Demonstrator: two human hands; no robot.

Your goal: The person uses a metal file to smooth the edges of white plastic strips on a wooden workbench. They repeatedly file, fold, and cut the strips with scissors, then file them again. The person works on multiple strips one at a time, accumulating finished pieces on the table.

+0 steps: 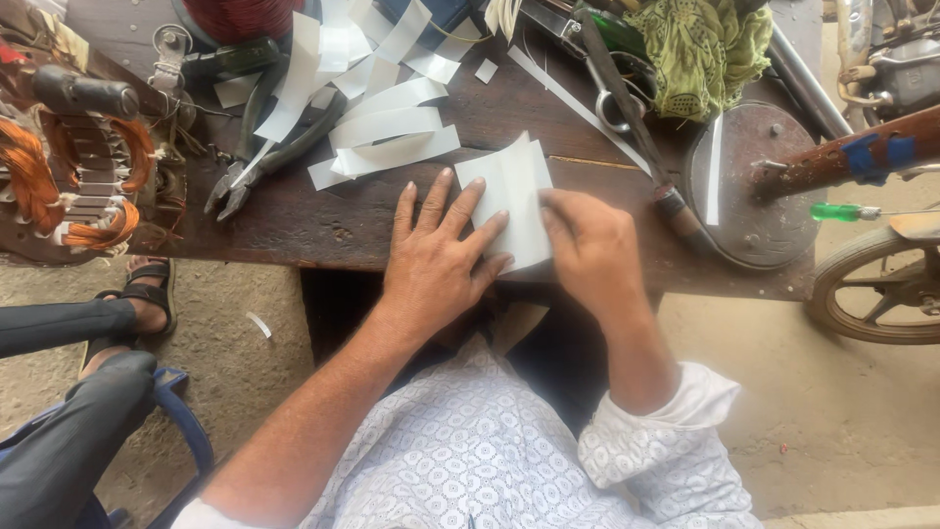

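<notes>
A folded white sheet of paper [516,192] lies on the dark wooden table [323,220] near its front edge. My left hand [436,255] rests flat on the sheet's left part, fingers spread and pressing it down. My right hand [587,245] sits at the sheet's right edge, its fingertips pinching or creasing the paper against the table.
Several cut white paper strips [377,108] lie behind the sheet, beside pliers [259,157]. A copper-wound motor stator [69,167] sits at the left, scissors [612,88] and a green cloth [705,49] at the back right, a round metal plate [754,186]. Another person's legs [69,392] are at the lower left.
</notes>
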